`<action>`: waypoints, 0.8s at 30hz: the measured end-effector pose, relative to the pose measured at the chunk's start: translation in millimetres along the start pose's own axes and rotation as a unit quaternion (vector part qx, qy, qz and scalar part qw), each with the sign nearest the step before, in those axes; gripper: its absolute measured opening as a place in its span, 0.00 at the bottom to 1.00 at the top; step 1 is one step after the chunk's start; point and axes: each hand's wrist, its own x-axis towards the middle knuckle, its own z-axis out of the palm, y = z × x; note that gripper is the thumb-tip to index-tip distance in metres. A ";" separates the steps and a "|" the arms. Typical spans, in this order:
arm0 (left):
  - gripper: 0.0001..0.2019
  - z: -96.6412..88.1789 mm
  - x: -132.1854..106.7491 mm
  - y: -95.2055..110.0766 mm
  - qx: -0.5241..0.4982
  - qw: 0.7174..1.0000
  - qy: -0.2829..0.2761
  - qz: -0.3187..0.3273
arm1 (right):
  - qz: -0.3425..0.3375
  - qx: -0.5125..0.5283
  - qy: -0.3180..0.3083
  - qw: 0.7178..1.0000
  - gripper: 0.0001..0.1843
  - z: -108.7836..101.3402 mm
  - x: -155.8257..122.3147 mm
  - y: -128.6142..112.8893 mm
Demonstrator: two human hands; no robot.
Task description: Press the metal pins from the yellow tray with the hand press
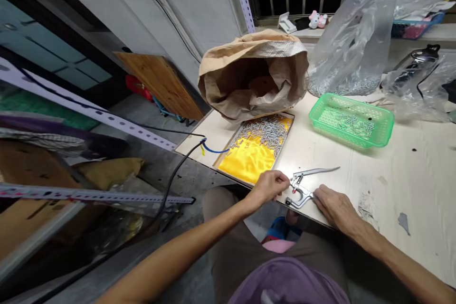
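A pair of silver hand-press pliers with a C-shaped jaw, a spring and a small red part lies at the table's front edge. One long handle points to the right, apart from my fingers. My right hand is curled over the end of the other handle. Beside the jaw, my left hand is closed in a pinch; what its fingertips hold is too small to make out. Behind my left hand, a shallow tray holds yellow satin cloth with many small metal pins on it.
A large brown paper sack lies open behind the tray. A green plastic basket with metal pins stands to the right. A clear bag of metal parts and a kettle are at the back. Cables cross the left table edge.
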 end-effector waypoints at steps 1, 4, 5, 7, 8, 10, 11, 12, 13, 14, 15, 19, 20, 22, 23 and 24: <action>0.06 8.4 -2.4 0.1 -0.027 0.999 -0.029 -0.028 | -0.001 0.000 0.002 1.000 0.12 -2.2 0.5 1.6; 0.05 25.9 -2.5 -4.7 -0.061 0.994 -0.054 -0.070 | -0.006 0.004 0.001 1.000 0.11 -7.6 0.6 3.4; 0.05 28.7 -1.2 -6.9 -0.062 0.994 -0.051 -0.077 | -0.006 0.005 0.000 1.000 0.11 -8.5 0.4 3.2; 0.05 30.8 1.3 -10.4 -0.057 0.994 -0.044 -0.085 | -0.005 0.004 -0.005 1.000 0.10 -9.0 -0.1 2.6; 0.05 30.9 2.2 -11.4 -0.050 0.994 -0.042 -0.088 | -0.003 0.003 -0.009 1.000 0.11 -8.8 -0.2 2.5; 0.05 30.3 2.6 -11.6 -0.032 0.994 -0.040 -0.092 | -0.001 0.000 -0.016 1.000 0.11 -7.8 -0.2 2.7; 0.05 30.0 2.4 -10.8 -0.021 0.995 -0.040 -0.093 | 0.000 -0.001 -0.019 1.000 0.11 -7.2 -0.1 2.9; 0.06 29.9 1.9 -9.6 -0.008 0.995 -0.040 -0.093 | 0.000 -0.003 -0.020 1.000 0.11 -6.5 0.0 3.2; 0.06 29.9 1.3 -8.1 0.006 0.995 -0.042 -0.092 | 0.001 -0.005 -0.021 1.000 0.11 -5.9 0.0 3.4; 0.06 30.0 0.6 -6.4 0.019 0.994 -0.046 -0.093 | 0.002 -0.008 -0.021 1.000 0.11 -5.3 0.0 3.4; 0.06 30.2 0.0 -4.7 0.030 0.994 -0.051 -0.095 | 0.004 -0.011 -0.020 1.000 0.12 -4.9 0.0 3.1; 0.06 30.7 -1.8 -1.3 0.048 0.990 -0.068 -0.110 | -0.001 -0.027 -0.027 0.999 0.13 -5.0 -0.6 1.4; 0.06 30.7 -2.1 -1.8 0.046 0.990 -0.071 -0.113 | -0.004 -0.032 -0.030 0.999 0.13 -5.6 -0.7 1.8; 0.06 30.6 -2.5 -3.8 0.039 0.990 -0.076 -0.115 | -0.011 -0.042 -0.023 0.999 0.10 -7.1 -0.4 5.2; 0.06 30.6 -2.7 -4.9 0.036 0.990 -0.076 -0.115 | -0.013 -0.049 -0.009 0.999 0.10 -7.8 0.4 8.5; 0.06 30.6 -2.8 -6.0 0.034 0.990 -0.074 -0.115 | -0.014 -0.057 0.011 0.998 0.14 -8.3 1.6 13.0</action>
